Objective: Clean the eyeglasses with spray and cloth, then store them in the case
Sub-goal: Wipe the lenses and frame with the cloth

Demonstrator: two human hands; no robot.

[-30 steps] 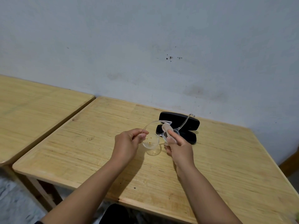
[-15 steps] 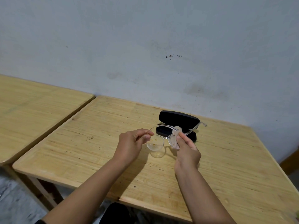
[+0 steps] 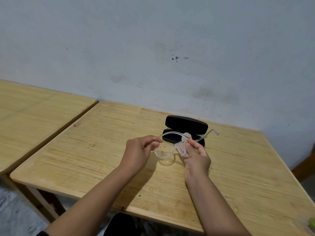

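Observation:
Clear-framed eyeglasses (image 3: 164,151) are held above the wooden table (image 3: 238,167), temples unfolded and pointing away from me. My left hand (image 3: 139,153) pinches the frame at the left lens's outer edge. My right hand (image 3: 196,155) presses a small beige cloth (image 3: 185,142) around the right lens, thumb on the near face. The left lens shows a few small specks. Just behind the glasses, the black case (image 3: 186,125) lies open on the table, partly hidden by them. No spray bottle is in view.
A second wooden table (image 3: 34,113) stands to the left, with a narrow gap between the two. A grey wall (image 3: 170,65) rises right behind both. Something green (image 3: 312,223) shows at the bottom right corner. A dark object (image 3: 122,225) sits below the table's near edge.
The glasses have turned from tilted to level, with the right temple swinging out to the right. My right hand and the cloth shifted slightly right on the right lens.

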